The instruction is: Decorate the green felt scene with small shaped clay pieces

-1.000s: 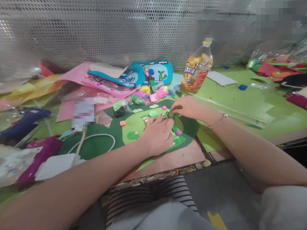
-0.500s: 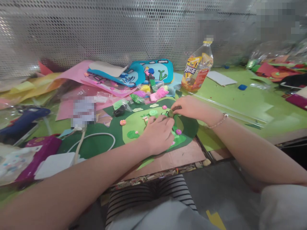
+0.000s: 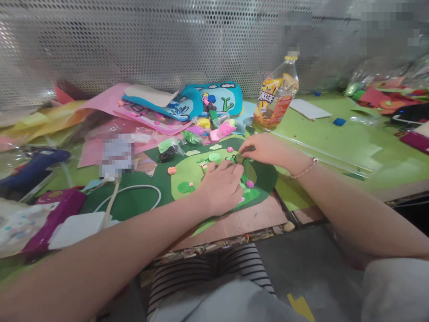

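Note:
A green paper picture (image 3: 157, 174) lies in front of me, with a light green oval in its middle and clay pieces on it. Across this picture rests my left hand (image 3: 223, 185), fingers curled and pressed together; whatever lies under the fingertips is hidden. My right hand (image 3: 256, 150) reaches in from the right, its thumb and fingers pinched at a small dark olive clay piece (image 3: 239, 158) over the oval. Close to the hands are a light green clay spiral (image 3: 214, 157), a purple clay flower (image 3: 250, 184) and a pink clay flower (image 3: 230, 149).
Bagged clay (image 3: 223, 131) lies behind the picture, near a blue craft picture (image 3: 231, 100). A drink bottle (image 3: 276, 96) stands at the back right. On the left are a white cable (image 3: 147, 188), a white box (image 3: 78, 228) and a magenta case (image 3: 56, 214). Clear strips (image 3: 321, 152) lie rightward.

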### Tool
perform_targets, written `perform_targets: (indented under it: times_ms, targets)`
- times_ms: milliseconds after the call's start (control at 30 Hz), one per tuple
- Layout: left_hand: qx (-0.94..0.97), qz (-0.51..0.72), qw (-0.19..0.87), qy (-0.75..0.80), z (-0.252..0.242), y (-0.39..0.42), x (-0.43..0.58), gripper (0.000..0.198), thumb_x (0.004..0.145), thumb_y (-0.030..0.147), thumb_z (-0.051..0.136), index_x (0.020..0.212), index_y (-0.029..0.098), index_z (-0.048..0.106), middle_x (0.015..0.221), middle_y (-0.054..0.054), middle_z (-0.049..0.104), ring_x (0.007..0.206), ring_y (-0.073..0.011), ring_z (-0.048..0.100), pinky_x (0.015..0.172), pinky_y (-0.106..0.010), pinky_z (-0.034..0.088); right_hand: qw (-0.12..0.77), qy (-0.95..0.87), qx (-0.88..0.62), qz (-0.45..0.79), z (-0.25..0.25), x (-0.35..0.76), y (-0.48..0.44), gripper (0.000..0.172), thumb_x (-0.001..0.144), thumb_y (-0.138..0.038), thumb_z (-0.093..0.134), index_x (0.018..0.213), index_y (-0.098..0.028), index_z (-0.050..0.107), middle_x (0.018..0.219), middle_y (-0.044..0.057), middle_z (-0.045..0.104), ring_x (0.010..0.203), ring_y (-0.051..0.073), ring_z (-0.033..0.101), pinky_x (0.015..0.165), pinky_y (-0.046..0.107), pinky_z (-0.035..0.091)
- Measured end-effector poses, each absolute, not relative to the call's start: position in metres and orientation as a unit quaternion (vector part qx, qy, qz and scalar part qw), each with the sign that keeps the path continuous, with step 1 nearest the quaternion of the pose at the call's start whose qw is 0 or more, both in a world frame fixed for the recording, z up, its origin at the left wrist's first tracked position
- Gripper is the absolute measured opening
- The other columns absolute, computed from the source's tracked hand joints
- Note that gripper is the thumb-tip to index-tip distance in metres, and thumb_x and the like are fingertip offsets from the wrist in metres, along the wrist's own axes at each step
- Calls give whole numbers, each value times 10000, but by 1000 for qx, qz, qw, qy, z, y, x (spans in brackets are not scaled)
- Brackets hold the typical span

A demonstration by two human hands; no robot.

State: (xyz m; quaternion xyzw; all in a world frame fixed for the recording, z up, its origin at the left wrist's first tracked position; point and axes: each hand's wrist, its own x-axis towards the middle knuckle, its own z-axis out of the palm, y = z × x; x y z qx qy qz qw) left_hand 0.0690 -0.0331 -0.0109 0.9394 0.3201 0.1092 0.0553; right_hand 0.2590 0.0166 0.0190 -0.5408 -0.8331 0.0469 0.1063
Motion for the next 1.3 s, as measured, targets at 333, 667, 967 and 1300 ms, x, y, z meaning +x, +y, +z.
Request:
perform_targets:
  times_ms: [333, 667, 967, 1300]
  targets:
    - [940, 104, 57, 321, -12, -33, 68, 283, 832, 204, 288, 1072, 153, 429, 1154, -120, 561, 1131, -272, 398, 882, -469, 287, 115, -823, -549, 84, 11, 261, 24, 201, 713, -219, 644, 896, -162, 706, 842, 53, 709, 729, 159, 633, 683, 266, 492]
    - [939, 103, 63, 321, -12, -33, 69, 246, 831, 202, 295, 1029, 164, 435, 1163, -109, 557, 1134, -270, 402, 887, -465, 288, 118, -830, -536, 96, 11, 264, 25, 301, 791, -246, 576, 1071, -170, 658, 902, 74, 661, 753, 151, 591, 678, 257, 447]
    - [939, 103, 64, 321, -12, -33, 68, 261, 830, 191, 295, 1051, 157, 429, 1149, -114, 557, 1137, -275, 392, 891, -467, 288, 102, -851, -512, 56, 1, 278, 28, 455, 825, -401, 522, 1261, -269, 524, 925, 76, 541, 779, 191, 520, 738, 319, 423]
    - [940, 105, 65, 317, -12, -33, 68, 249, 824, 184, 296, 1033, 155, 429, 1151, -110, 560, 1147, -269, 390, 880, -459, 288, 75, -856, -508, 56, -1, 279, 27, 505, 855, -445, 436, 1327, -266, 437, 1058, 107, 489, 956, 257, 494, 866, 403, 403]
